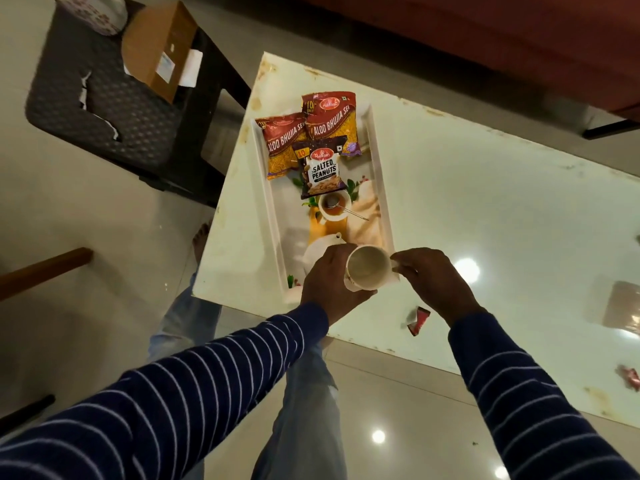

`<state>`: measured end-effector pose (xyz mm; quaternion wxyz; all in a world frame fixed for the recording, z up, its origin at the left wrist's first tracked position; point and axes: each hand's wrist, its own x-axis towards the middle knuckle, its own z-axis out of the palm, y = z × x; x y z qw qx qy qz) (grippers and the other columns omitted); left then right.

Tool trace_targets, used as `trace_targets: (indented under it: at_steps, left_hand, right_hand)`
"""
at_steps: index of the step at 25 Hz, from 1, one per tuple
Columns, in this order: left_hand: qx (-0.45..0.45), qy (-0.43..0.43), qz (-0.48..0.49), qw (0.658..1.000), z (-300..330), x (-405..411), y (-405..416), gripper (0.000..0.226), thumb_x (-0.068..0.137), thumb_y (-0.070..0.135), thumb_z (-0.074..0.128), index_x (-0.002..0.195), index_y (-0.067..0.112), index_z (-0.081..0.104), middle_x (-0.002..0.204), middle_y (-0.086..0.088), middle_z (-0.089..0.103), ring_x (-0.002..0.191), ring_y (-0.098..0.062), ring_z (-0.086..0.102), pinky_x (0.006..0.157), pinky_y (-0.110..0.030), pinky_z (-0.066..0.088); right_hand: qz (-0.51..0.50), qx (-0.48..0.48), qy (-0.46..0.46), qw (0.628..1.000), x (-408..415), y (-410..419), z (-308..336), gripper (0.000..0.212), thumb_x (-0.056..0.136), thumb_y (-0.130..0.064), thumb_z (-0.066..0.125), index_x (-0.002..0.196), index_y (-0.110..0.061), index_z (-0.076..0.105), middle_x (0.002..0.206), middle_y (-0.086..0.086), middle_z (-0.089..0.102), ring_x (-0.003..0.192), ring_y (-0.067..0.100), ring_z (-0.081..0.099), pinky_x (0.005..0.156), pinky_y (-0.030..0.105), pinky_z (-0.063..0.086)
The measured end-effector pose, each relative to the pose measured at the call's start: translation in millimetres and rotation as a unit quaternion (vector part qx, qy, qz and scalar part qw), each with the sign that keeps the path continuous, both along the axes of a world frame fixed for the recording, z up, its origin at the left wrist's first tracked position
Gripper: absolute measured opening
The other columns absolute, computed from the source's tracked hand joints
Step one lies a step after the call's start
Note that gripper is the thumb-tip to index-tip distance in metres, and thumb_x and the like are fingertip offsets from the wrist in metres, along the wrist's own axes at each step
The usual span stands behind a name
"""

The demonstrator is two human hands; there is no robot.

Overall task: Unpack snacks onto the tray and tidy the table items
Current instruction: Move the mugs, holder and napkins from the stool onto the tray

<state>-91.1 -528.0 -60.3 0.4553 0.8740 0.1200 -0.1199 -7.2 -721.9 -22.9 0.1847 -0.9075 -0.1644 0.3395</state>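
Note:
A white rectangular tray [381, 188] with a printed tea picture lies on the white table [485, 209]. On its far half lie two red Aloo Bhujia Sev packets [330, 116], [282, 140] and a dark Salted Peanuts packet [320, 168] overlapping them. Above the tray's near end I hold an empty white cup [369, 266], tilted with its mouth toward me. My left hand [329, 282] wraps around the cup's body. My right hand [433, 282] pinches its handle side.
A small red wrapper [419, 320] lies on the table near my right wrist, another [630, 375] at the right edge. A dark plastic chair [104, 109] with a cardboard box [162, 46] stands to the left. My legs are below the table's near edge.

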Motion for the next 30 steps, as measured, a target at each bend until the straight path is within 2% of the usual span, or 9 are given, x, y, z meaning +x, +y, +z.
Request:
trace_targets:
  at_steps: [3, 7, 11, 15, 18, 21, 24, 27, 30]
  left_hand:
    - [0.015, -0.014, 0.004, 1.0, -5.9, 0.8, -10.5, 0.079, 0.063, 0.05, 0.087, 0.125, 0.029, 0.044, 0.122, 0.0, 0.062, 0.107, -0.018, 0.063, 0.084, -0.032, 0.057]
    - [0.018, -0.009, 0.011, 1.0, -8.5, 6.0, -15.6, 0.079, 0.064, 0.054, 0.085, 0.126, 0.03, 0.042, 0.122, 0.002, 0.061, 0.107, -0.017, 0.061, 0.084, -0.029, 0.054]
    - [0.035, 0.028, -0.057, 0.997, -9.1, 5.1, -1.8, 0.094, 0.059, 0.059, 0.085, 0.133, 0.032, 0.034, 0.132, 0.005, 0.05, 0.111, -0.019, 0.058, 0.087, -0.039, 0.055]
    - [0.043, -0.004, -0.181, 0.983, -2.7, 4.6, 70.9, 0.102, 0.065, 0.062, 0.077, 0.147, 0.029, 0.026, 0.152, 0.002, 0.035, 0.13, -0.021, 0.047, 0.103, -0.041, 0.046]
    - [0.068, -0.03, -0.212, 0.974, 11.2, 17.7, 163.5, 0.084, 0.079, 0.056, 0.07, 0.148, 0.028, 0.033, 0.152, 0.001, 0.04, 0.133, -0.016, 0.043, 0.108, -0.036, 0.041]
    - [0.116, -0.091, -0.117, 0.982, 30.5, 49.6, 261.8, 0.067, 0.084, 0.049, 0.069, 0.141, 0.027, 0.043, 0.142, 0.001, 0.051, 0.125, -0.009, 0.047, 0.103, -0.038, 0.048]
    - [0.146, -0.134, 0.011, 0.98, 47.2, 101.1, 348.0, 0.061, 0.083, 0.046, 0.066, 0.136, 0.023, 0.047, 0.138, 0.001, 0.048, 0.12, -0.002, 0.042, 0.1, -0.035, 0.049]
    - [0.152, -0.154, 0.124, 0.968, 57.5, 156.2, 427.8, 0.067, 0.08, 0.04, 0.072, 0.138, 0.018, 0.045, 0.14, -0.005, 0.046, 0.125, -0.01, 0.045, 0.102, -0.027, 0.041]
    - [0.144, -0.15, 0.177, 0.962, 57.5, 200.6, 483.5, 0.079, 0.075, 0.032, 0.081, 0.14, 0.014, 0.041, 0.144, -0.008, 0.042, 0.131, -0.02, 0.045, 0.106, -0.032, 0.043]
  right_hand:
    - [-0.011, -0.003, -0.012, 1.0, 0.9, -6.1, -1.3, 0.022, 0.097, -0.018, 0.06, 0.115, -0.015, 0.072, 0.114, 0.001, 0.073, 0.109, 0.023, 0.063, 0.096, 0.036, 0.047]
    - [-0.047, 0.018, -0.028, 0.998, 4.0, -4.4, -2.8, 0.021, 0.094, -0.015, 0.064, 0.113, -0.014, 0.072, 0.113, 0.002, 0.073, 0.109, 0.025, 0.064, 0.097, 0.038, 0.048]
    - [-0.039, -0.016, -0.059, 0.997, -2.1, -2.8, 4.2, 0.041, 0.079, -0.015, 0.08, 0.119, -0.011, 0.071, 0.123, 0.011, 0.068, 0.113, 0.034, 0.062, 0.097, 0.044, 0.05]
    - [0.028, -0.027, -0.094, 0.995, 1.5, 17.4, 30.2, 0.076, 0.046, -0.011, 0.097, 0.117, -0.003, 0.071, 0.126, 0.02, 0.065, 0.106, 0.045, 0.064, 0.085, 0.054, 0.056]
    - [0.039, -0.028, -0.096, 0.994, 20.2, 66.7, 53.5, 0.071, 0.052, -0.012, 0.094, 0.119, -0.008, 0.07, 0.125, 0.015, 0.067, 0.107, 0.04, 0.065, 0.082, 0.046, 0.056]
    - [-0.036, 0.005, -0.094, 0.995, 56.8, 146.9, 69.8, 0.051, 0.083, -0.021, 0.076, 0.132, -0.017, 0.061, 0.132, 0.007, 0.062, 0.121, 0.028, 0.058, 0.094, 0.04, 0.051]
    - [-0.05, 0.064, -0.071, 0.994, 107.8, 234.8, 73.5, 0.042, 0.094, -0.024, 0.062, 0.135, -0.016, 0.057, 0.138, 0.006, 0.059, 0.128, 0.027, 0.053, 0.107, 0.038, 0.038]
    - [-0.05, 0.092, -0.075, 0.992, 154.4, 335.7, 79.7, 0.038, 0.098, -0.021, 0.057, 0.135, -0.015, 0.058, 0.137, 0.007, 0.06, 0.117, 0.022, 0.058, 0.1, 0.025, 0.034]
    - [-0.04, 0.12, -0.096, 0.987, 192.4, 427.6, 75.0, 0.037, 0.095, -0.012, 0.058, 0.132, -0.01, 0.061, 0.128, 0.009, 0.066, 0.101, 0.02, 0.064, 0.088, 0.02, 0.039]
